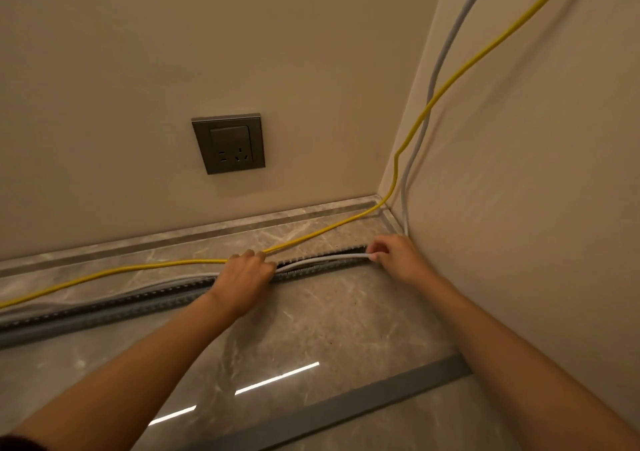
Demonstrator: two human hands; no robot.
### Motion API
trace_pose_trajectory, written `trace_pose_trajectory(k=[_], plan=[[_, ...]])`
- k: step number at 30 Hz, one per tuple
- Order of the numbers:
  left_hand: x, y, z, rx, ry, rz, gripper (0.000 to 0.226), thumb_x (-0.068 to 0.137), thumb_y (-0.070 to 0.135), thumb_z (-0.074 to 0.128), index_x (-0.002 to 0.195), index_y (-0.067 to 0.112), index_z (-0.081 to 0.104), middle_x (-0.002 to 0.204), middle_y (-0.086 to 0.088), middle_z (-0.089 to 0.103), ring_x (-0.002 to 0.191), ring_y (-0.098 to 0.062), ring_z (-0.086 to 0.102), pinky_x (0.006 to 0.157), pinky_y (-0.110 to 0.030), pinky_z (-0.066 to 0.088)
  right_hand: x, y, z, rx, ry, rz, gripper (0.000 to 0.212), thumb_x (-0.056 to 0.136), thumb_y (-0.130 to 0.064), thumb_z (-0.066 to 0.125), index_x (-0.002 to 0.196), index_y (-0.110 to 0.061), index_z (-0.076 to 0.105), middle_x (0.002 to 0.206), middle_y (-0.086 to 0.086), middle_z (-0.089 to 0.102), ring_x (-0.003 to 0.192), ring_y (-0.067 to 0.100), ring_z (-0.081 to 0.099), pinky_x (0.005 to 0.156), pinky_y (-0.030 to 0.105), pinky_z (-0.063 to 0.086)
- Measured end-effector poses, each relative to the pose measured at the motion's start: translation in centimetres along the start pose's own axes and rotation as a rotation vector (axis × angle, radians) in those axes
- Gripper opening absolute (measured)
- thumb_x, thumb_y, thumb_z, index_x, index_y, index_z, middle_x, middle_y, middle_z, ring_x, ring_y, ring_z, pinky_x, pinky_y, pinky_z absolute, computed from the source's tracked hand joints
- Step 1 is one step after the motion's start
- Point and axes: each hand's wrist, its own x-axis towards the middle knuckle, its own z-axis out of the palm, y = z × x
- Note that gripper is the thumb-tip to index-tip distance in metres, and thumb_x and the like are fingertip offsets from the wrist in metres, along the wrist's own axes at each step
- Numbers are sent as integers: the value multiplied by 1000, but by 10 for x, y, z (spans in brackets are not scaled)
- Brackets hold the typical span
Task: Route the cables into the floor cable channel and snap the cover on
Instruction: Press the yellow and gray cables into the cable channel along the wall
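Observation:
A grey slotted floor cable channel runs along the marble floor from the left edge toward the right wall. A grey cable comes down the right wall and lies along the channel's open top. My right hand pinches this grey cable at the channel's right end. My left hand presses down on the channel and the grey cable near the middle. A yellow cable lies on the floor behind the channel, passes by my left hand's fingers and climbs the corner. The grey cover strip lies loose on the floor nearer me.
A grey wall socket sits on the back wall above the floor. A marble skirting ledge runs along the back wall. The right wall stands close beside my right hand. The glossy floor reflects ceiling lights.

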Motion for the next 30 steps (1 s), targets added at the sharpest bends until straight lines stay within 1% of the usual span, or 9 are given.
trace_pose_trajectory(k=[3,7,10,14,18,22,25,28,30], plan=[[3,-12,2,-11,-6,-42,28,94,10,39,117,7,53,121,-14,55,112,-31,52,87,-39,44,15,-8,7,15,-7,42,18,81,-5,64,70,-19,59,78,7,64,76,17,56,64,24,40],[3,-20,3,-13,12,-93,33,94,8,38,126,7,43,121,-15,54,111,-32,52,85,-40,45,30,-16,10,129,-2,75,43,74,0,70,50,-31,53,61,-7,59,74,15,56,72,25,41],[4,-19,4,-30,39,-59,40,92,3,41,131,9,39,121,-16,52,109,-34,53,82,-41,46,37,-17,14,197,33,106,41,74,1,70,50,-28,55,70,5,63,75,18,57,74,28,43],[6,-15,3,43,153,76,35,50,10,88,78,12,67,74,-8,65,60,-23,63,46,-30,49,40,-18,16,273,11,162,28,77,4,66,57,-15,62,64,1,59,66,15,54,69,23,41],[16,-9,3,-115,-12,23,25,92,8,44,115,7,54,118,-14,59,107,-29,56,84,-37,46,35,-12,18,204,19,247,33,82,-14,67,51,-11,56,53,0,49,52,13,45,56,25,33],[25,-9,2,-212,-39,-42,25,92,18,43,107,5,59,115,-15,60,103,-31,58,83,-38,47,33,-19,17,-158,-15,193,43,90,-29,54,69,4,69,78,23,66,79,31,63,66,30,41],[30,-7,-7,-294,64,-94,34,93,30,41,100,4,62,109,-16,62,99,-34,60,78,-38,47,37,-23,9,-229,-11,169,40,88,-23,55,52,-5,50,76,24,60,85,32,62,65,30,37],[42,-13,-11,-407,183,-167,27,94,21,43,105,2,59,115,-17,59,103,-37,57,79,-40,46,44,-25,4,-277,92,45,17,87,-13,52,87,0,63,103,20,65,100,35,60,77,36,47],[53,-20,-10,-439,123,-192,26,93,15,46,113,2,58,120,-18,57,109,-36,55,85,-41,46,49,-26,3,-382,69,-107,28,87,-3,50,114,-1,58,123,17,54,109,37,55,87,41,48]])
